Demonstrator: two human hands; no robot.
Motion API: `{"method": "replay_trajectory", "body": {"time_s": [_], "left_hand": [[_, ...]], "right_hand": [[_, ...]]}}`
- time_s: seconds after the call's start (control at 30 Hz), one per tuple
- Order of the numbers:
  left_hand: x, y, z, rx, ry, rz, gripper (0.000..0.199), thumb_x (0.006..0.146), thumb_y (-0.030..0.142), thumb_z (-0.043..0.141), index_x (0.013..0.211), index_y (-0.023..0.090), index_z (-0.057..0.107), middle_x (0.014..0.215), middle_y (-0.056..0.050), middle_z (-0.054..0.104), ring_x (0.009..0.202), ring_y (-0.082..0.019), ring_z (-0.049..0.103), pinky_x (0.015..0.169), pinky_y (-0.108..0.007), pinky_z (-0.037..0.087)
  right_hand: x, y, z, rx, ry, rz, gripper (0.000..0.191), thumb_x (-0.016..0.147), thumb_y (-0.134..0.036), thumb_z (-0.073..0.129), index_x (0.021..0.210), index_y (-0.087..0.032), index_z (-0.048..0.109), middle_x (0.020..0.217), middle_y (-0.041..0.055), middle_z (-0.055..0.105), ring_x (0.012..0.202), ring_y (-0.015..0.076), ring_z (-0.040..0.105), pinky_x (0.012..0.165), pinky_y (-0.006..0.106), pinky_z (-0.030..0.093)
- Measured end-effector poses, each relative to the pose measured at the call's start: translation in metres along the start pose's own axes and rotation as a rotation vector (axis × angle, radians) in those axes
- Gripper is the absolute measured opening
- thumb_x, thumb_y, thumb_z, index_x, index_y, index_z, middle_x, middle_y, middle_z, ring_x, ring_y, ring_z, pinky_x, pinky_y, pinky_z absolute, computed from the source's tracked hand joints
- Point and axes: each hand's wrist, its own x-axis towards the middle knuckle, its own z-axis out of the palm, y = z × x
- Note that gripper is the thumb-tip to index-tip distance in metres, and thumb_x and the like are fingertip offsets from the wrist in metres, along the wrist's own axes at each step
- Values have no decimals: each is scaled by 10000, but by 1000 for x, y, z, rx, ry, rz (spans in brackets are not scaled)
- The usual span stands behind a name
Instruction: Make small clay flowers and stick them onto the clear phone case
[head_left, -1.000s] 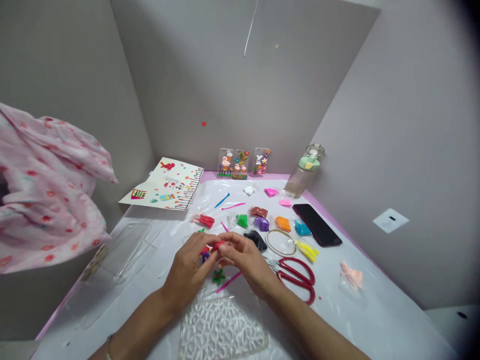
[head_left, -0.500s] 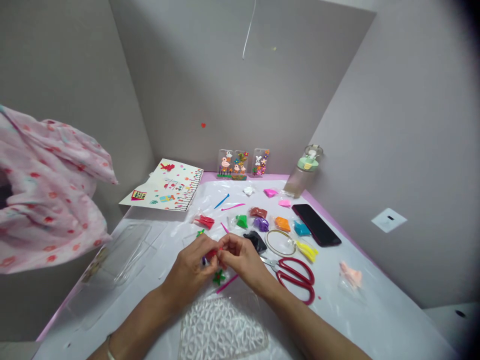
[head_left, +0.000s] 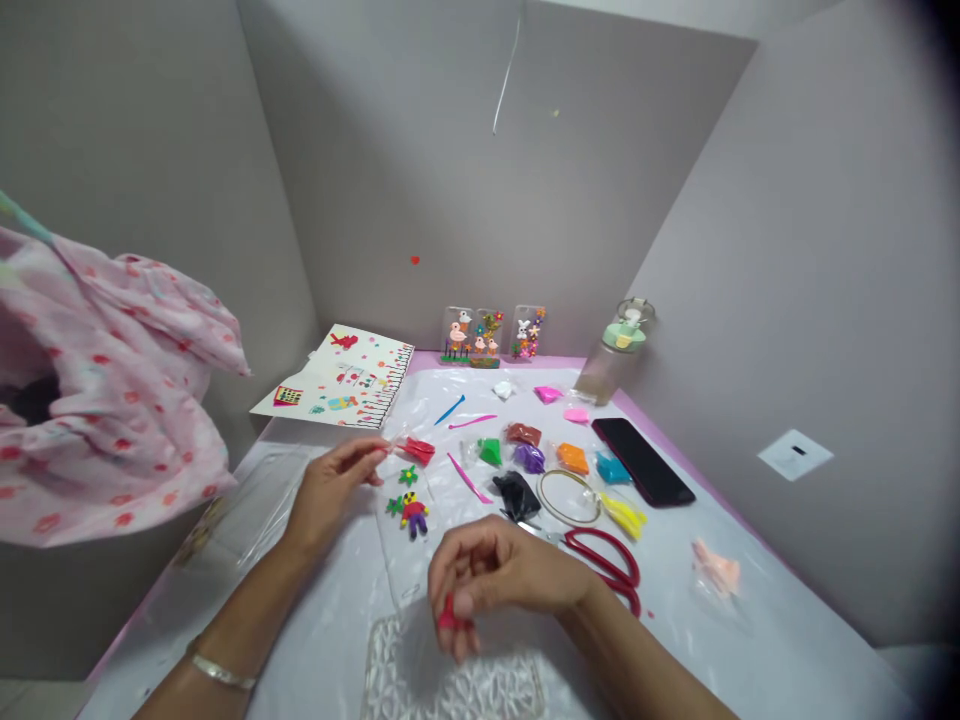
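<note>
Between the fingertips of my left hand (head_left: 330, 492) is the clear wrapper end of a red clay packet (head_left: 418, 451). A small piece of red clay (head_left: 448, 614) is pinched in my right hand (head_left: 499, 580), above the textured clear case (head_left: 450, 680). A little clay figure (head_left: 414, 514) with a red top and purple legs lies between my hands, beside two green clay flowers, one of them the upper flower (head_left: 408, 475). A pink tool (head_left: 469, 478) rests to the figure's right.
Several clay packets, a black one (head_left: 516, 495) among them, lie behind red-handled scissors (head_left: 607, 560). A phone (head_left: 643, 462) and bottle (head_left: 609, 360) stand right; a sketchbook (head_left: 337, 380), clear cases (head_left: 247, 510) and pink cloth (head_left: 127, 400) are left. Decorated cases (head_left: 457, 338) lean at the back.
My hands have parted. The left has moved up and left to the red packet; the right has come down nearer with red clay, and the clay figure now shows.
</note>
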Motion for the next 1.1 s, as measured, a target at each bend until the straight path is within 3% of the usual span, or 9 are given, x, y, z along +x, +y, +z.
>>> {"method": "replay_trajectory", "body": {"time_s": [0.1, 0.2, 0.3, 0.37, 0.43, 0.57, 0.8, 1.1], "left_hand": [[20, -8, -19, 158, 130, 82, 408, 771, 499, 667, 1014, 180, 741, 1097, -71, 696, 671, -169, 646, 731, -337, 526], [37, -15, -24, 373, 35, 260, 393, 861, 435, 544, 1097, 175, 722, 1176, -100, 674, 890, -229, 681, 805, -353, 542], [53, -21, -16, 512, -33, 375, 305, 859, 329, 510, 1011, 175, 725, 1100, -103, 692, 1009, -254, 658, 886, -369, 525], [63, -22, -9, 557, -57, 393, 262, 839, 276, 516, 969, 188, 726, 1062, -96, 702, 1000, -259, 652, 920, -391, 503], [71, -23, -4, 608, -65, 402, 262, 829, 238, 519, 989, 202, 724, 1051, -96, 704, 994, -273, 638, 927, -419, 487], [82, -24, 0, 682, -81, 409, 234, 815, 225, 557, 972, 236, 730, 1013, -93, 709, 1033, -308, 586, 966, -457, 440], [87, -29, -5, 593, -192, 298, 186, 783, 309, 632, 914, 232, 739, 906, -74, 730, 849, -272, 628, 791, -378, 460], [77, -17, -10, 366, -304, 136, 253, 777, 417, 654, 861, 193, 737, 773, -21, 686, 631, -167, 561, 580, -253, 396]], "right_hand": [[6, -7, -11, -103, 283, -150, 234, 820, -354, 761, 899, -138, 716, 762, 27, 692, 623, 90, 601, 621, 216, 464], [17, -22, -28, -237, 530, -226, 207, 859, -354, 715, 858, -148, 716, 715, 4, 634, 616, 85, 528, 603, 209, 406], [34, -34, -46, -560, 703, -153, 293, 928, -384, 620, 755, -149, 648, 599, -36, 541, 509, 80, 431, 511, 210, 321], [48, -35, -56, -931, 767, -45, 211, 955, -307, 579, 841, -151, 664, 620, -24, 592, 528, 98, 486, 535, 215, 348], [62, -31, -63, -1196, 772, 43, 165, 946, -248, 593, 1051, -156, 681, 697, 7, 675, 636, 137, 595, 625, 230, 402], [81, -19, -68, -1353, 786, 115, 357, 913, -233, 636, 1259, -147, 620, 986, 126, 750, 923, 242, 679, 768, 290, 423], [89, -10, -70, -1490, 749, 227, 227, 927, -228, 560, 1109, -145, 669, 1044, 166, 745, 977, 282, 681, 742, 309, 401], [87, -8, -69, -1524, 752, 245, 259, 950, -279, 540, 1147, -146, 642, 1052, 158, 738, 971, 263, 675, 726, 298, 382]]}}
